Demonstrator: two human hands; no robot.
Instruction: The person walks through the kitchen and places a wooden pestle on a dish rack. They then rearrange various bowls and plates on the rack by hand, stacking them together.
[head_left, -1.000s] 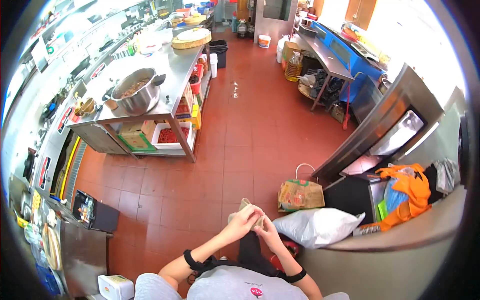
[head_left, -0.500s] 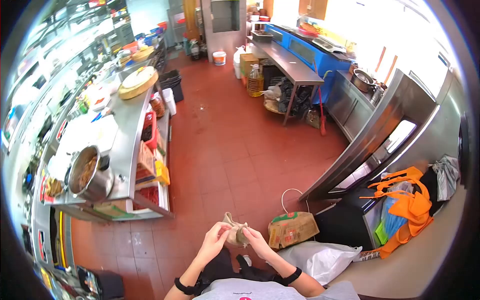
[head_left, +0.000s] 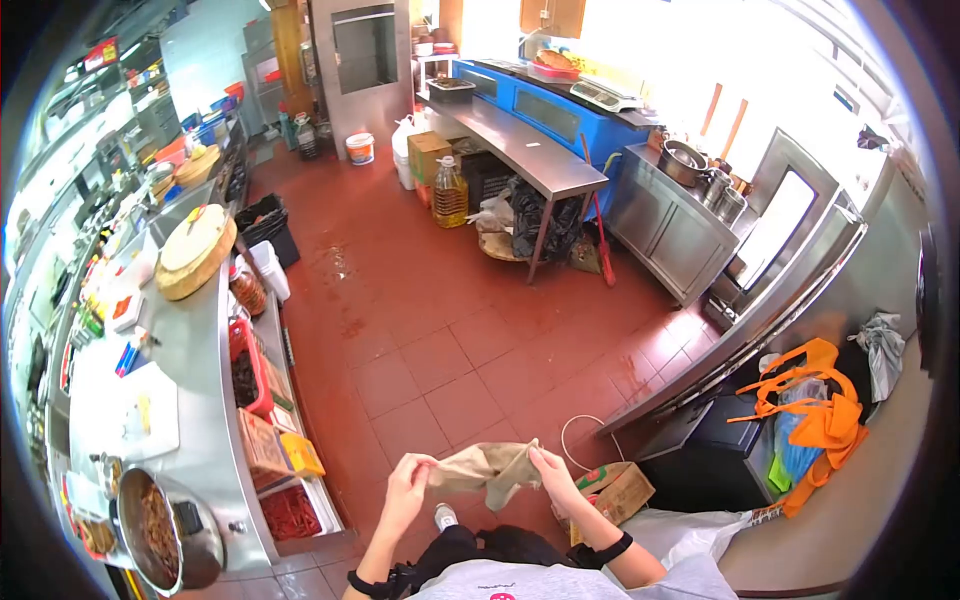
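Note:
A beige cloth (head_left: 475, 467) stretches between my two hands, its right part folded over and hanging down. My left hand (head_left: 408, 484) pinches its left end. At the other end, my right hand (head_left: 552, 474) grips the upper right corner between thumb and fingers. The cloth is held in front of my body, above the red tiled floor. Below it a white shoe (head_left: 446, 516) shows.
To the left runs a steel counter (head_left: 205, 420) with a pot of food (head_left: 165, 530) and a round chopping board (head_left: 197, 250). A cardboard box (head_left: 618, 492) and a white plastic bag (head_left: 690, 535) lie at my right. Orange straps (head_left: 825, 430) rest beyond them.
The cloth was bunched up between my close hands; now it is spread out and my hands are farther apart. My view has shifted, and more of the right side's cabinets show.

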